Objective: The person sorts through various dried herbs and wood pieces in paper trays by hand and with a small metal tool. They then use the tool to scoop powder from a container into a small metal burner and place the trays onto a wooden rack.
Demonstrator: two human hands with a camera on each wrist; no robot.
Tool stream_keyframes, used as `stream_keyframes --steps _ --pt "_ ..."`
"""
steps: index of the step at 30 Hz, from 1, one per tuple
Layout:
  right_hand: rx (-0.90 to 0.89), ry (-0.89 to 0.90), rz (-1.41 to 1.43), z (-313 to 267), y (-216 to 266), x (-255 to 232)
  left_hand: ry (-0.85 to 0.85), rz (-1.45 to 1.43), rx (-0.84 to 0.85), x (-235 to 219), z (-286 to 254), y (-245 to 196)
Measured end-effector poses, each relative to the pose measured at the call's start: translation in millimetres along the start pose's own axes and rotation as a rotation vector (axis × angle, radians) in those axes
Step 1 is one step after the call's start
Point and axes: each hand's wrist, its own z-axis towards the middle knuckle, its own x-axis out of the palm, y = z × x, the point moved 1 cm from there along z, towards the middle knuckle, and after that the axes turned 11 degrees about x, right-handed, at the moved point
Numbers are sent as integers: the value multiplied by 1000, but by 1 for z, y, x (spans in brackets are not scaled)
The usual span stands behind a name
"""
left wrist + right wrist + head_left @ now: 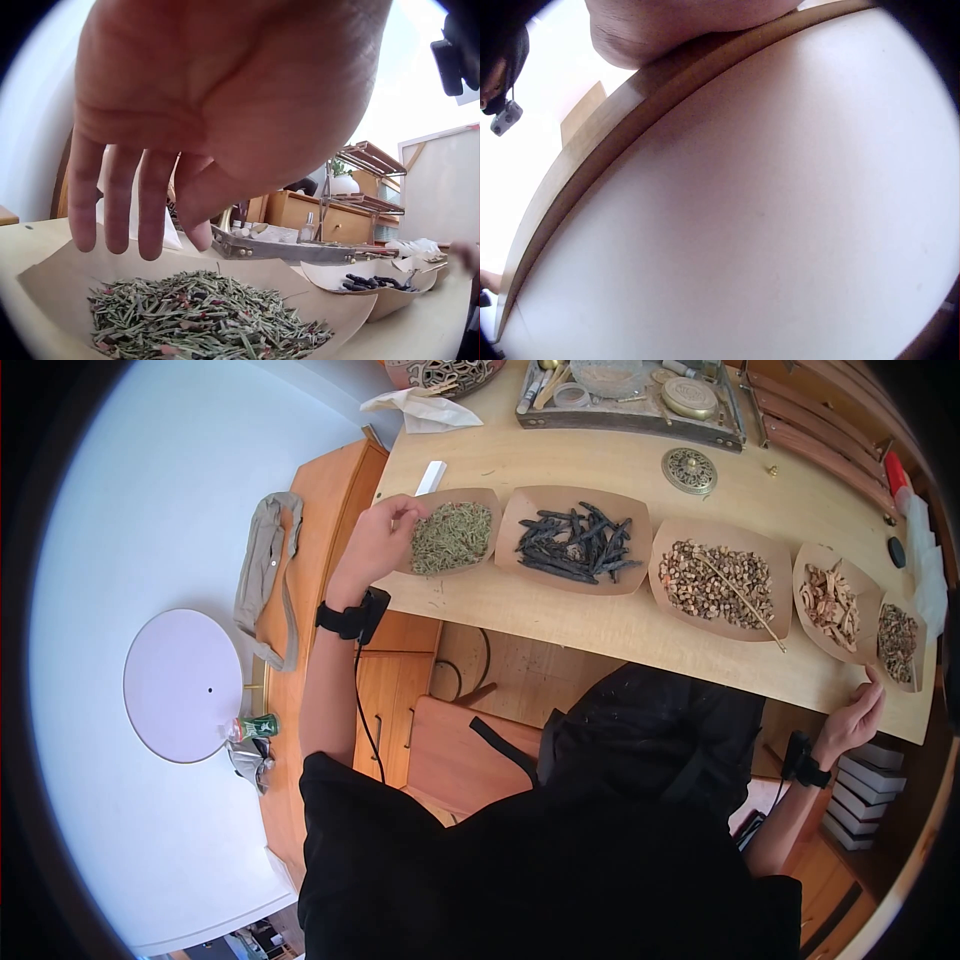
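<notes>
My left hand (382, 542) is at the left side of a paper tray (490, 510) of dried green needle-like herb (452, 538). In the left wrist view its fingers (154, 202) hang down over the herb, and nothing shows between them and the thumb. My right hand (850, 718) rests at the table's front right edge, below a small tray of mixed brown-green bits (897, 642); its fingertips are partly hidden. The right wrist view shows part of that hand (675, 30) against the table's edge, with the pale underside beneath.
Between the hands stand paper trays of black dried pods (580, 542), brown chopped pieces (715, 585) with a thin stalk (740, 600) across them, and tan chips (828, 605). Behind are a white block (430, 477), a round brass lid (690, 470) and a grey tray (630, 422) of small items.
</notes>
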Motion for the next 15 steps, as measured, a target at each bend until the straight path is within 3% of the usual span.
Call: stream_keyframes --steps 6,15 --pt "-5 -1 9 0 0 1 -28 15 25 2 -3 11" --pt "3 11 32 2 -6 0 76 114 172 -7 -3 -4"
